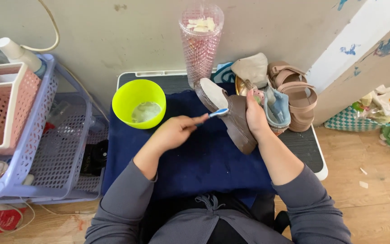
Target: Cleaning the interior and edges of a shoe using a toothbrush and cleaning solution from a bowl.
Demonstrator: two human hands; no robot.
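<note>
Shoe (231, 115), brown with a pale grey sole, is held tilted above the navy cloth (195, 158), sole turned up and to the left, just right of the green bowl (139, 103). The right hand (256, 115) grips the shoe from its right side, fingers curled round its upper. The left hand (172, 133), between the bowl and the shoe, has its fingers closed narrowly on a toothbrush (213, 114), whose blue and white head touches the shoe's sole edge. The bowl sits on the cloth and holds a little whitish liquid. Behind the shoe stands a tall pink textured cup (200, 40) with pale pieces at its top. Right of the shoe lies a pile of footwear: a blue shoe (280, 108) just beside the right hand and tan sandals (296, 97) further right. Well left of the bowl stand lilac baskets (55, 149) and a pink crate (5, 106)
</note>
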